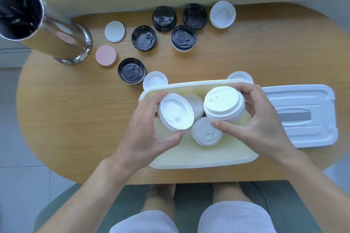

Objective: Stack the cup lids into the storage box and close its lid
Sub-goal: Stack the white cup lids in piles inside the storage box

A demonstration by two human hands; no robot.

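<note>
Lids over the box (pixel 198 161): your left hand (pixel 149 130) grips one tilted lid (pixel 176 111), your right hand (pixel 259 119) clasps a stack (pixel 223 104), ready to nest.

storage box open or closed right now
Open. The storage box has no cover on; its flat white box lid lies on the table to its right, and white cup lids show inside.
</note>
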